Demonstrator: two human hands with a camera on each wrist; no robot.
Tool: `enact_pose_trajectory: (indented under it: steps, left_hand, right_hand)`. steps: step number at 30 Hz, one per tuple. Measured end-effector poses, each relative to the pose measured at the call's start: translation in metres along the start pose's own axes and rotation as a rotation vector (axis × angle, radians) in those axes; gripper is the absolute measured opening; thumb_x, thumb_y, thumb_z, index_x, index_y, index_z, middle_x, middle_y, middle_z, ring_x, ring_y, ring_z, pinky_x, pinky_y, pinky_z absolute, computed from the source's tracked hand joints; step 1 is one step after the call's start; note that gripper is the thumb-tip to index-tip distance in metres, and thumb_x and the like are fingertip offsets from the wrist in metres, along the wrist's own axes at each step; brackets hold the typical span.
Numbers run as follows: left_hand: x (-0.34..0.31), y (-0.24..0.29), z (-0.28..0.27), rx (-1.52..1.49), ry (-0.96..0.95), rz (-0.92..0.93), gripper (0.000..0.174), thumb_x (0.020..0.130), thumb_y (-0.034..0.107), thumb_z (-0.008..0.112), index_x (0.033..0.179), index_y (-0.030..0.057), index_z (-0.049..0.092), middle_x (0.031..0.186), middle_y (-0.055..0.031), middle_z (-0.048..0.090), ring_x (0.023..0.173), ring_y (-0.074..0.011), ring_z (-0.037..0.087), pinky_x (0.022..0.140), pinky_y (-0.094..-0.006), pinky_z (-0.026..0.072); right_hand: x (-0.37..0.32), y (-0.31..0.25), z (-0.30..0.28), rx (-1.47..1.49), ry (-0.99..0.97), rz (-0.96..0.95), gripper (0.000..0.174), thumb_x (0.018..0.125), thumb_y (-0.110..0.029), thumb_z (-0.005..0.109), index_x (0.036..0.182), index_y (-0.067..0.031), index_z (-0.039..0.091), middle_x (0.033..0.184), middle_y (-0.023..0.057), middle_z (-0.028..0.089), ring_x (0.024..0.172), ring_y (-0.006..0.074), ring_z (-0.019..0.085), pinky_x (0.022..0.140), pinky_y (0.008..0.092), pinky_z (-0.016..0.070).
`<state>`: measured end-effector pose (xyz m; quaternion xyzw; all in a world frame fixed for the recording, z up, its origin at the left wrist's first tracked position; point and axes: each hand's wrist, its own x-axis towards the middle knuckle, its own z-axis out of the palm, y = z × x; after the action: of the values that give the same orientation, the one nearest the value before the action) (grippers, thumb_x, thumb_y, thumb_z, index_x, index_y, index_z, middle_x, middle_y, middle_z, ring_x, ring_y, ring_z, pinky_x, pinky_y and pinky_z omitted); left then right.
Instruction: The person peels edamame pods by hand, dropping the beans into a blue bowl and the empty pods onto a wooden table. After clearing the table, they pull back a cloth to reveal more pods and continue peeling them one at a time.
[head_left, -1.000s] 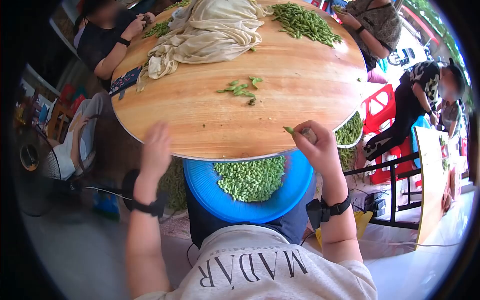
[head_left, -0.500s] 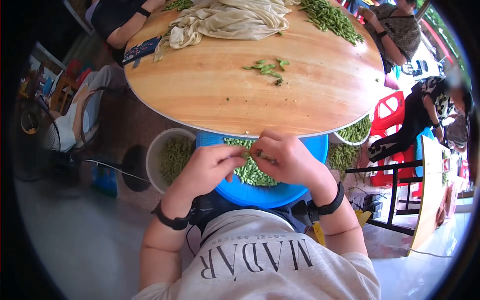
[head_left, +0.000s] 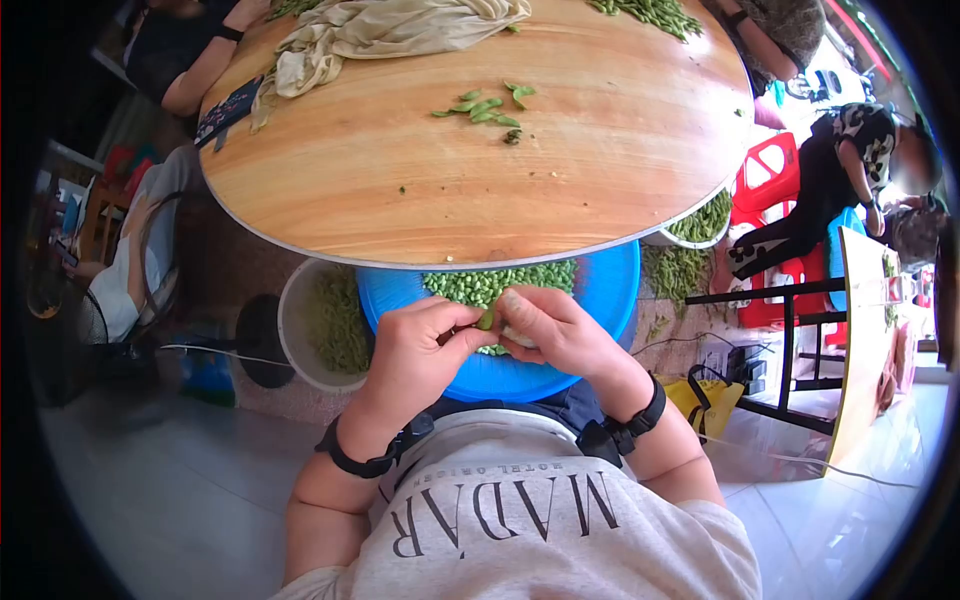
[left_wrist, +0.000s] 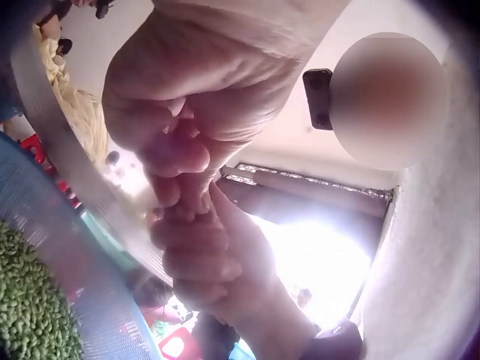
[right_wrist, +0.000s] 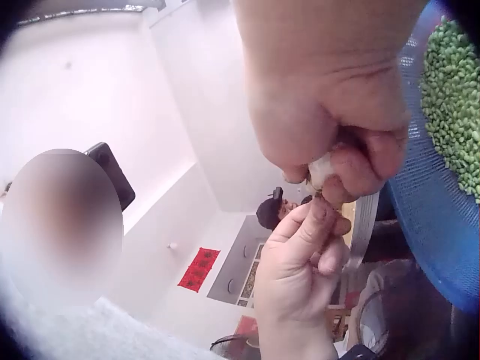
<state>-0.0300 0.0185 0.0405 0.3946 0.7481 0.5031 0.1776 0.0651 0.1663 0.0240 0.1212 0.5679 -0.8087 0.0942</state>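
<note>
A green soybean pod (head_left: 486,318) shows between the hands over the blue basin (head_left: 620,335). My left hand (head_left: 415,335) pinches the pod between thumb and fingertips. Meeting it from the other side, my right hand (head_left: 550,328) grips the pod's end with curled fingers. A whitish covering (right_wrist: 320,171) shows at the right thumb in the right wrist view. Shelled green beans (head_left: 455,285) lie in the basin, which sits in the person's lap below both hands. The left wrist view shows the fingertips together, with the pod hidden behind them.
The round wooden table (head_left: 400,210) edges over the basin. On it lie a few pods (head_left: 485,108), a cream cloth (head_left: 380,40) and a pod heap (head_left: 655,12). A white bucket of pods (head_left: 295,325) stands at left. Other people are around the table.
A second ago the hands were apart, the right holding a pod at the table edge. They came together over the basin and stay there, the pod now showing between them.
</note>
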Motion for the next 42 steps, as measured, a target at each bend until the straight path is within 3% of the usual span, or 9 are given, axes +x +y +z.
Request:
enact_pose_trajectory:
  steps: [8,11,14,18,27,30,33,36,42]
  left_hand:
    - [0.004,0.003,0.001,0.110,-0.081,0.008,0.015,0.064,0.003,0.073,0.074,-0.0022,0.063,0.059,-0.0104,0.054,0.051,-0.0179,0.052,0.047,-0.0280,0.0395]
    - [0.005,0.005,-0.001,0.138,-0.142,-0.024,0.012,0.067,0.003,0.069,0.077,0.0000,0.063,0.070,-0.0148,0.060,0.061,-0.0292,0.058,0.054,-0.0343,0.0453]
    - [0.002,-0.003,0.004,0.109,-0.076,0.033,0.008,0.069,0.001,0.069,0.073,-0.0023,0.062,0.059,-0.0093,0.057,0.050,-0.0148,0.053,0.046,-0.0262,0.0401]
    - [-0.006,-0.013,0.007,-0.218,-0.177,-0.354,0.003,0.077,0.000,0.062,0.077,-0.0021,0.064,0.062,-0.0033,0.059,0.046,-0.0059,0.051,0.041,-0.0196,0.0401]
    - [-0.019,-0.030,0.001,-0.626,-0.324,-0.647,0.014,0.085,0.011,0.058,0.078,-0.0011,0.062,0.065,-0.0060,0.061,0.045,-0.0081,0.053,0.039,-0.0190,0.0359]
    - [-0.025,-0.025,0.008,-0.535,-0.187,-0.591,0.013,0.086,0.010,0.056,0.082,-0.0015,0.061,0.064,-0.0061,0.060,0.043,-0.0079,0.051,0.038,-0.0191,0.0360]
    - [-0.028,-0.022,0.011,-0.611,-0.124,-0.564,0.014,0.087,0.011,0.054,0.084,-0.0014,0.059,0.064,-0.0064,0.060,0.042,-0.0076,0.049,0.038,-0.0186,0.0360]
    - [-0.029,-0.016,0.009,-0.595,-0.167,-0.577,0.015,0.088,0.011,0.053,0.083,-0.0015,0.059,0.064,-0.0065,0.059,0.042,-0.0078,0.049,0.038,-0.0185,0.0362]
    - [-0.032,-0.022,0.005,-0.798,-0.157,-0.657,0.018,0.089,0.015,0.050,0.082,0.0000,0.059,0.064,-0.0067,0.059,0.041,-0.0080,0.048,0.037,-0.0179,0.0358]
  right_hand:
    - [0.004,0.002,-0.004,-0.075,-0.008,0.006,0.037,0.094,-0.034,0.043,0.081,-0.0016,0.054,0.062,-0.0002,0.045,0.054,0.0068,0.041,0.047,0.0214,0.0345]
    - [0.006,0.005,-0.003,-0.114,0.022,0.010,0.033,0.093,-0.030,0.046,0.079,-0.0010,0.054,0.061,-0.0004,0.045,0.054,0.0075,0.042,0.047,0.0221,0.0353]
    - [0.005,0.009,-0.002,-0.122,0.047,0.000,0.031,0.093,-0.027,0.048,0.077,-0.0008,0.054,0.060,0.0004,0.046,0.054,0.0083,0.043,0.048,0.0230,0.0361]
    - [0.003,0.012,0.000,-0.271,0.086,-0.073,0.031,0.092,-0.024,0.048,0.072,-0.0004,0.052,0.058,0.0028,0.048,0.052,0.0097,0.044,0.046,0.0257,0.0368]
    - [-0.004,0.019,-0.005,-0.601,-0.018,-0.258,0.026,0.085,-0.023,0.060,0.073,-0.0006,0.054,0.057,0.0098,0.050,0.049,0.0217,0.046,0.048,0.0319,0.0398]
    - [-0.013,0.002,0.007,-0.730,0.233,-0.327,0.025,0.077,-0.022,0.068,0.075,-0.0008,0.055,0.063,0.0131,0.054,0.053,0.0271,0.050,0.050,0.0325,0.0418]
    - [-0.014,0.001,0.015,-0.656,0.252,-0.327,0.027,0.070,-0.021,0.072,0.077,-0.0004,0.056,0.067,0.0146,0.056,0.058,0.0278,0.056,0.053,0.0328,0.0437]
    - [-0.011,0.005,0.011,-0.674,0.195,-0.364,0.021,0.071,-0.014,0.072,0.081,-0.0014,0.060,0.067,0.0093,0.057,0.057,0.0172,0.055,0.052,0.0278,0.0431]
    - [-0.005,0.004,0.008,-0.740,0.054,-0.343,0.017,0.073,-0.013,0.070,0.080,-0.0013,0.060,0.066,0.0106,0.058,0.058,0.0199,0.057,0.051,0.0285,0.0435]
